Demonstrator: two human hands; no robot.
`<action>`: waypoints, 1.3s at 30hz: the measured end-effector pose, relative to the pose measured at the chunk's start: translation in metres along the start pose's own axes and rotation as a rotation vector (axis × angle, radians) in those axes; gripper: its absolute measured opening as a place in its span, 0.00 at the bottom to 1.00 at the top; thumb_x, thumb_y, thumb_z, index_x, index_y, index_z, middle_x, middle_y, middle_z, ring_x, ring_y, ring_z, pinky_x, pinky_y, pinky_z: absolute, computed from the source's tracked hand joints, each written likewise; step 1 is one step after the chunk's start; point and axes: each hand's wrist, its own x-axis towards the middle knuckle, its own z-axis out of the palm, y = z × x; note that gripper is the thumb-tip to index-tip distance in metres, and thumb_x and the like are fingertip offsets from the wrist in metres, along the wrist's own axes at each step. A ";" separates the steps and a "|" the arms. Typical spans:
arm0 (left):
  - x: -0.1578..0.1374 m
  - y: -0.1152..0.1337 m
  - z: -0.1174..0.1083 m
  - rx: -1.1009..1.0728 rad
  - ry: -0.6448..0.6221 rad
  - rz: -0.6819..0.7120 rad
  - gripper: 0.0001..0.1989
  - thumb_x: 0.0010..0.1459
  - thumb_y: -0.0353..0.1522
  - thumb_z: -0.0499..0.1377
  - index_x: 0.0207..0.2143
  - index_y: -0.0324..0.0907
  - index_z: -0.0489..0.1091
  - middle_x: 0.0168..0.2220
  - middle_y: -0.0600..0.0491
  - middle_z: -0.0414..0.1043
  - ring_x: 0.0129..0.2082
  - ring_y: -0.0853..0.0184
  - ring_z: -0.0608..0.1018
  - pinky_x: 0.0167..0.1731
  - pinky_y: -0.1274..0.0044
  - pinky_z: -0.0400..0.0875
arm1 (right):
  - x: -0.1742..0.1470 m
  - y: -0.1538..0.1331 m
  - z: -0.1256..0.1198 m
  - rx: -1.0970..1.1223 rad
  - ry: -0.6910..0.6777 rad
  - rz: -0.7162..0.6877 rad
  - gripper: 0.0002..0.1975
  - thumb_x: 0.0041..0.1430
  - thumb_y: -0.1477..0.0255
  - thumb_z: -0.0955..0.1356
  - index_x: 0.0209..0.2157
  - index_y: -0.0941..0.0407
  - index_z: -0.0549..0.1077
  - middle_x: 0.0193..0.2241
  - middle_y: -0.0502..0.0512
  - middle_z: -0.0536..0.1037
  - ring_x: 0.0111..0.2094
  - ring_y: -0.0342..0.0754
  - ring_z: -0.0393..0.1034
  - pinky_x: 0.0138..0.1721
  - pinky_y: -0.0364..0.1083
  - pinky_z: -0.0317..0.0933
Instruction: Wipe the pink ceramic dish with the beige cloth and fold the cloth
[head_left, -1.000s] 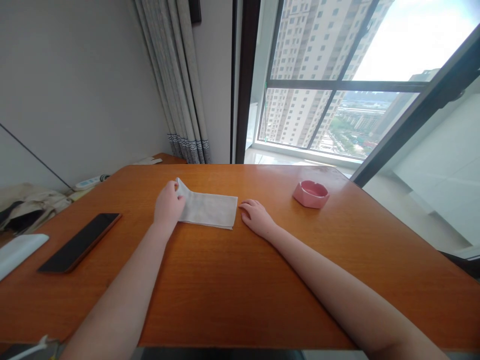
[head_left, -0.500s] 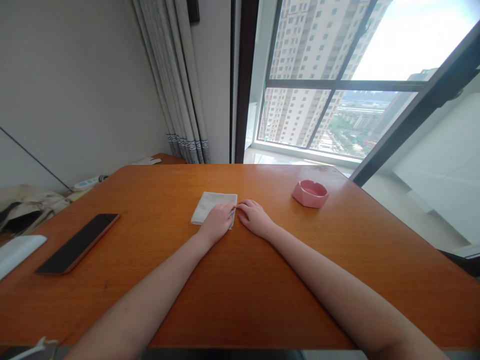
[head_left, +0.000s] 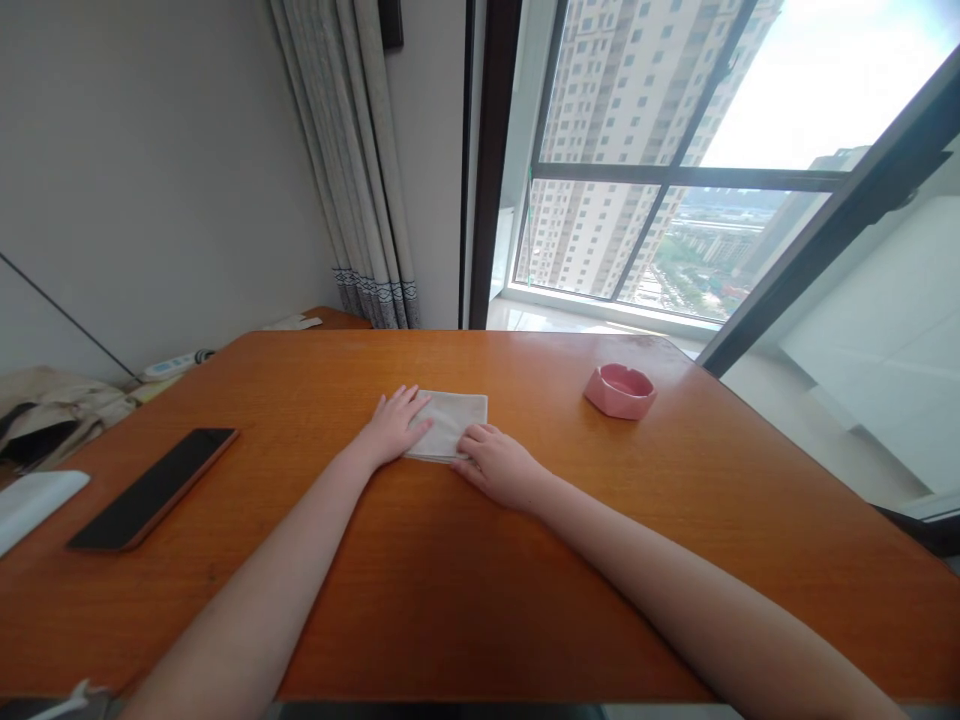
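Observation:
A folded white cloth (head_left: 448,422) lies flat on the wooden table in front of me. My left hand (head_left: 391,428) rests on its left edge, fingers stretched out and spread, palm down. At the near right corner of the cloth is my right hand (head_left: 501,466), its fingers bent over the edge and the thumb close to the near side. That corner seems to be pinched between them, though the hand partly hides it.
A pink ashtray (head_left: 621,390) stands toward the back right of the table (head_left: 465,600). To the left lie a dark phone-like slab (head_left: 156,488) and a white object (head_left: 37,508). Behind the table are a curtain (head_left: 349,160) and a window.
My left hand has left the cloth's right edge and moved to its left edge, opening flat. My right hand has come slightly nearer to me, onto the near right corner. The cloth has shifted right.

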 end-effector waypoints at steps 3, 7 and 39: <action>-0.007 0.018 0.001 0.020 -0.076 0.137 0.36 0.57 0.54 0.44 0.63 0.48 0.50 0.67 0.45 0.43 0.66 0.53 0.45 0.60 0.55 0.40 | -0.022 0.003 -0.005 -0.172 -0.041 0.162 0.11 0.62 0.68 0.62 0.34 0.58 0.73 0.36 0.60 0.73 0.40 0.53 0.67 0.42 0.48 0.64; -0.016 0.050 0.007 0.008 -0.148 0.262 0.35 0.58 0.53 0.43 0.64 0.49 0.47 0.67 0.45 0.40 0.66 0.55 0.43 0.61 0.56 0.38 | -0.078 0.026 -0.021 -0.272 -0.085 0.249 0.08 0.56 0.79 0.62 0.31 0.58 0.72 0.33 0.60 0.73 0.37 0.51 0.69 0.39 0.47 0.66; 0.020 0.099 0.033 -0.185 0.054 0.142 0.11 0.51 0.27 0.51 0.35 0.38 0.71 0.36 0.45 0.76 0.36 0.59 0.77 0.36 0.72 0.69 | 0.019 0.045 0.025 0.451 0.294 0.091 0.17 0.56 0.78 0.59 0.47 0.58 0.67 0.44 0.60 0.72 0.47 0.48 0.66 0.52 0.50 0.60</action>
